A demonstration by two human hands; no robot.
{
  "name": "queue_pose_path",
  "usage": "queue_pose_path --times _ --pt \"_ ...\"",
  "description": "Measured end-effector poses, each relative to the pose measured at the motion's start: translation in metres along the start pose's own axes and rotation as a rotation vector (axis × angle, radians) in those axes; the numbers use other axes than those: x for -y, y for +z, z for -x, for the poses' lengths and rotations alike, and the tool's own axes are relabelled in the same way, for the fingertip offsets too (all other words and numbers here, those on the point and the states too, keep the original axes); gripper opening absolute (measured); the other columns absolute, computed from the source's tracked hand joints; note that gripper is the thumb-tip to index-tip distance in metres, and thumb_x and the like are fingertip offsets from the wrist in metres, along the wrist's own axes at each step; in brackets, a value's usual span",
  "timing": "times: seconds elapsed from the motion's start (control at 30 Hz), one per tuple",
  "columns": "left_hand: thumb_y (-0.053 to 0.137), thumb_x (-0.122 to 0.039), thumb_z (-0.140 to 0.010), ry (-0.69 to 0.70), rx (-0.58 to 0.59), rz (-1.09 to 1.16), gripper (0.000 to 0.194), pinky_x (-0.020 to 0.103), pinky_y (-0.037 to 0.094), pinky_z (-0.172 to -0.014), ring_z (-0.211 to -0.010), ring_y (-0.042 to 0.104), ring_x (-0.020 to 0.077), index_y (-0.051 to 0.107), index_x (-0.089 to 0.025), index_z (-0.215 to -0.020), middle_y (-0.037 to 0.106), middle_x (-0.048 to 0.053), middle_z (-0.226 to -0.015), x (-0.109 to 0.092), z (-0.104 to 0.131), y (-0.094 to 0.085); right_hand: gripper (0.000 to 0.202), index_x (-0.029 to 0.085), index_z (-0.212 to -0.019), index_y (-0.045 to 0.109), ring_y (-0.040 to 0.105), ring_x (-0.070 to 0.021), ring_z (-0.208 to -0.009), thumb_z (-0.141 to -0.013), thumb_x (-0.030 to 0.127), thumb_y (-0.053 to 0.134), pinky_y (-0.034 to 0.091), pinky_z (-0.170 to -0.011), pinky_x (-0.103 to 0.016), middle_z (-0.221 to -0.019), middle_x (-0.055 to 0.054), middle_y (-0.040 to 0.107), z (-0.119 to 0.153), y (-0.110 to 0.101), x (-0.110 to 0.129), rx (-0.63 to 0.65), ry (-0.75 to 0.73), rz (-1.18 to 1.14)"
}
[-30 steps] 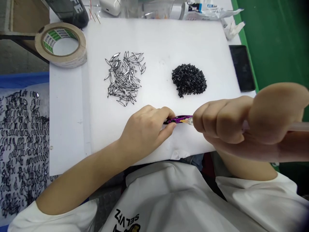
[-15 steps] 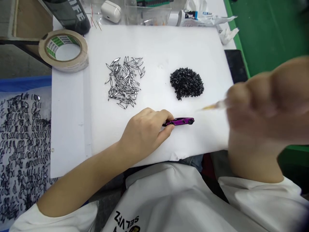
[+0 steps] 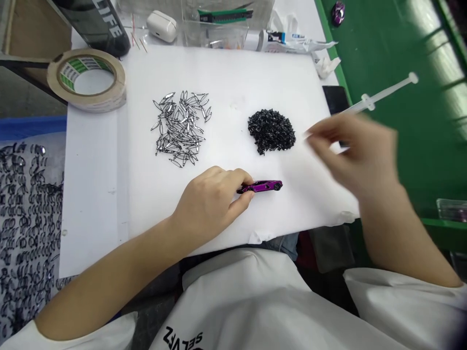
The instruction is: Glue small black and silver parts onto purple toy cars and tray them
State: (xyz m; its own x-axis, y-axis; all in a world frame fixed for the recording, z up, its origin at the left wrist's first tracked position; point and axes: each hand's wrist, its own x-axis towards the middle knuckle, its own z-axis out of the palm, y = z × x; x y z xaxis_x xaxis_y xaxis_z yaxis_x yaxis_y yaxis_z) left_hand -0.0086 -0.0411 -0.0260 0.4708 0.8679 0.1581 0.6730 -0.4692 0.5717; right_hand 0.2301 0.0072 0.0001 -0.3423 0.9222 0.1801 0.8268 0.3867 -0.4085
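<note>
A small purple toy car (image 3: 265,186) lies on the white pad, its left end pinched between the thumb and fingers of my left hand (image 3: 211,206). My right hand (image 3: 359,153), blurred by motion, is raised over the pad's right edge with thumb and fingertips together. A thin white syringe (image 3: 381,95) runs behind that hand, its plunger end pointing up and right; its tip cannot be made out. Left of centre on the pad (image 3: 226,73) are thin, black-edged clear leaf-shaped parts (image 3: 180,129). A heap of small black parts (image 3: 272,130) lies above the car.
A tape roll (image 3: 87,80) and a dark bottle (image 3: 95,24) stand at the upper left. Along the back are a white earphone case (image 3: 161,26), a clear box with a green cutter (image 3: 226,16) and a tube (image 3: 288,41). Another purple car (image 3: 338,13) sits on the green surface.
The right hand has turned and drawn back, and the syringe now points its plunger end up and right. The view has shifted a little; my left hand still holds the car.
</note>
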Motion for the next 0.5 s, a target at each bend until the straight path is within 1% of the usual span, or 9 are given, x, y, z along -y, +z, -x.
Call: queue_pose_path --times 0.07,0.13,0.2,0.4,0.5 --pt "0.052 -0.024 -0.085 -0.003 0.002 0.001 0.013 0.027 0.040 -0.061 -0.070 0.055 0.0154 0.061 -0.018 -0.091 0.066 -0.002 -0.076 0.000 0.000 0.000 0.011 0.021 -0.078 0.060 0.055 -0.0162 -0.063 -0.081 0.028 0.053 0.043 -0.060 -0.031 -0.073 -0.003 0.064 0.001 0.013 0.008 -0.006 -0.037 0.129" --pt "0.051 -0.024 -0.085 -0.004 0.005 0.001 0.013 0.027 0.040 -0.062 -0.070 0.056 0.0154 0.061 -0.018 -0.091 0.066 -0.002 -0.078 -0.001 0.000 0.000 0.013 0.020 -0.075 0.062 0.056 -0.0172 -0.063 -0.080 0.026 0.052 0.042 -0.059 -0.031 -0.071 -0.004 0.064 -0.004 0.025 0.010 0.024 -0.056 0.244" --pt "0.051 -0.025 -0.085 -0.008 0.009 0.003 0.014 0.027 0.040 -0.062 -0.071 0.056 0.0155 0.061 -0.018 -0.091 0.066 -0.002 -0.078 -0.001 0.000 0.000 0.015 0.018 -0.076 0.063 0.056 -0.0181 -0.066 -0.081 0.026 0.051 0.042 -0.060 -0.031 -0.073 -0.005 0.064 -0.010 0.032 0.010 0.041 -0.028 0.329" --pt "0.050 -0.025 -0.086 -0.017 0.029 0.012 0.015 0.028 0.041 -0.065 -0.074 0.057 0.0163 0.061 -0.017 -0.092 0.067 -0.001 -0.081 0.000 0.000 0.000 0.016 0.017 -0.076 0.064 0.055 -0.0184 -0.068 -0.080 0.027 0.051 0.039 -0.061 -0.030 -0.075 -0.006 0.064 -0.019 0.035 0.013 0.130 0.096 0.430" --pt "0.050 -0.025 -0.086 -0.018 0.027 0.012 0.014 0.028 0.041 -0.064 -0.073 0.057 0.0161 0.061 -0.017 -0.091 0.067 -0.002 -0.080 -0.001 0.000 0.000 0.017 0.016 -0.077 0.063 0.055 -0.0191 -0.069 -0.079 0.027 0.050 0.037 -0.061 -0.030 -0.078 -0.008 0.064 -0.020 0.033 0.017 0.157 0.112 0.475"
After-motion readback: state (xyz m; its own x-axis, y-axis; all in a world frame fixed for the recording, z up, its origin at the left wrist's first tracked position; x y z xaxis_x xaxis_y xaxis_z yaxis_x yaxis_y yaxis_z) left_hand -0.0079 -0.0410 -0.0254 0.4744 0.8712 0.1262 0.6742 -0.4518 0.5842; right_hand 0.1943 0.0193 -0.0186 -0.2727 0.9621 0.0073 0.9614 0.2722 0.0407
